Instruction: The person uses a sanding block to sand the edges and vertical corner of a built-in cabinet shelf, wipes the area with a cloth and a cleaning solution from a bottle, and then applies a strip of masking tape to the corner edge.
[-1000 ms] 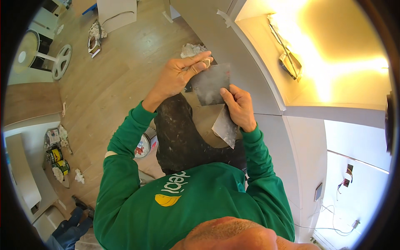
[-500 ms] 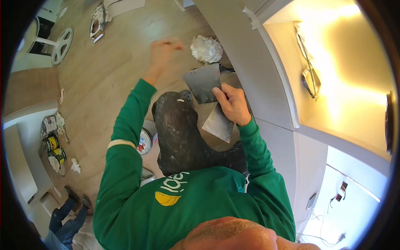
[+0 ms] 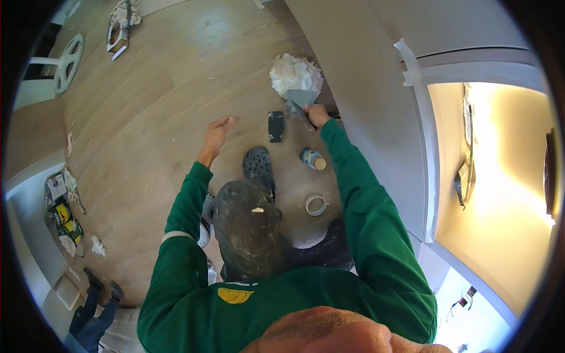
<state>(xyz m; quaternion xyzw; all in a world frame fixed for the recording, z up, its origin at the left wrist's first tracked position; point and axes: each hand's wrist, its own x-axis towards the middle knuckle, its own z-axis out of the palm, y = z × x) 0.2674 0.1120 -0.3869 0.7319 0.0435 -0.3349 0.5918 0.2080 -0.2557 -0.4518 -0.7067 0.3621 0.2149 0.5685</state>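
My right hand point(image 3: 318, 115) is closed around the flat metal putty knives point(image 3: 301, 99), reaching forward along the cabinet. Their blades overlap the near edge of a crumpled white wad point(image 3: 295, 72) on the floor; whether they touch it I cannot tell. To the left, my left hand point(image 3: 216, 136) hovers above the floor, its fingers pinched together. Something small and pale may be at the fingertips, too small to make out. A dark rectangular block point(image 3: 275, 126) lies between the hands. Nearer to me are a small blue bottle with a tan lid point(image 3: 312, 158) and a roll of masking tape point(image 3: 316, 205).
A pale cabinet panel point(image 3: 376, 117) runs along the right, beside a lit niche point(image 3: 500, 176). My shoe point(image 3: 258, 164) and dark knee point(image 3: 247, 223) are in front of me. Paint cans point(image 3: 66, 220) stand far left. Another person's legs point(image 3: 97, 306) show at the lower left.
My right hand has carried the putty knives forward, away from my body, to the white wad. My left hand has come lower and nearer. The block, bottle and tape roll now show.
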